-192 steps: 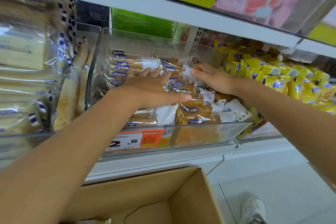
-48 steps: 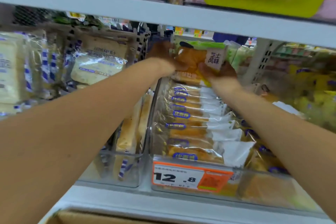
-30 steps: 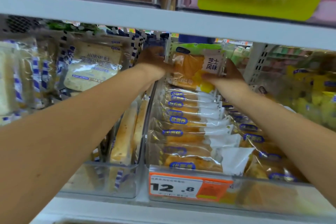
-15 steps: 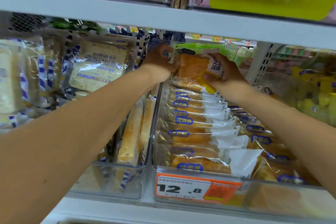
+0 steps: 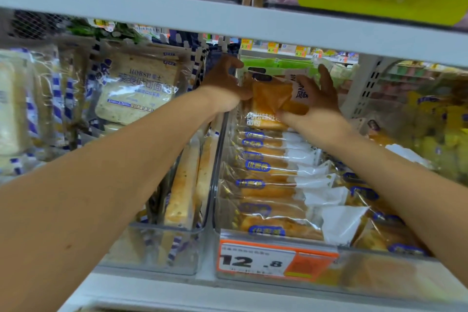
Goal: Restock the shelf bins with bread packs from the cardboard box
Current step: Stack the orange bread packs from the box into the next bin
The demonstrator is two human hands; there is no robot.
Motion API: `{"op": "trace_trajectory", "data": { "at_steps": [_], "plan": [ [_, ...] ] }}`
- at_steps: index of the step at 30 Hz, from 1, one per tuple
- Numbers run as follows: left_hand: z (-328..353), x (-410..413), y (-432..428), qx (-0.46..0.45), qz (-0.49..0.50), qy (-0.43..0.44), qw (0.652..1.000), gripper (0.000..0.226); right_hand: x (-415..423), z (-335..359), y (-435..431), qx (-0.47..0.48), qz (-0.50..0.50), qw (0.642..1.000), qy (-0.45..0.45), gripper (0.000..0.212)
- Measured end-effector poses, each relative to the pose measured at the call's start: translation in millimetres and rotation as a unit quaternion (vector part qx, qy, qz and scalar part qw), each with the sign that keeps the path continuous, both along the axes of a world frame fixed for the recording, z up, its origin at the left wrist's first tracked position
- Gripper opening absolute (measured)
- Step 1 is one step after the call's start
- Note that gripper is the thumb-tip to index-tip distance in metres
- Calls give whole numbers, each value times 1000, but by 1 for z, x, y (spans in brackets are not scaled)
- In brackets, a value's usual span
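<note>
1 bread pack (image 5: 271,99) | left hand (image 5: 222,83), right hand (image 5: 316,104) both clasp it, far end of clear bin (image 5: 379,281) | bin: 2 rows of stocked packs (image 5: 266,192) | 1 price tag (image 5: 258,261), front edge

Bread packs (image 5: 266,185) fill the bin (image 5: 379,277) (room only beneath upper shelf (image 5: 228,23)).

Left forearm (image 5: 101,185): bare from the picture's edge to the wrist, with one small spot on the skin low down.
Right forearm (image 5: 395,175): bare from the picture's edge to the wrist.
Left hand (image 5: 222,86): bare, shadowed, slightly blurred.
Right hand (image 5: 316,106): bare, nails too blurred to tell.
</note>
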State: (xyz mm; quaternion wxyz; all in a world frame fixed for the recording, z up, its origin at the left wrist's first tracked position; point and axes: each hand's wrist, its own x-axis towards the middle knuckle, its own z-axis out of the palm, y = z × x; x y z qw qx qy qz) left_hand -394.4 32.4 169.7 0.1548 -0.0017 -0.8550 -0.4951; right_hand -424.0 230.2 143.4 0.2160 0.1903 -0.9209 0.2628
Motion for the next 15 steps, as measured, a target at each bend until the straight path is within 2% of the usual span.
{"op": "trace_trajectory", "data": {
  "at_steps": [4,8,11,15],
  "plan": [
    [0,1,0,24,3,2,1000,59,1,0,3,12,44,998,44,81],
    [-2,1,1,31,-3,0,1000,73,-9,-1,-5,-20,33,995,87,76],
    [-1,-1,1,30,-5,-7,1000,84,-12,-4,-5,-8,37,996,77,78],
    [1,1,1,26,6,-16,1000,85,-9,-6,2,-7,49,998,45,84]
  ]
}}
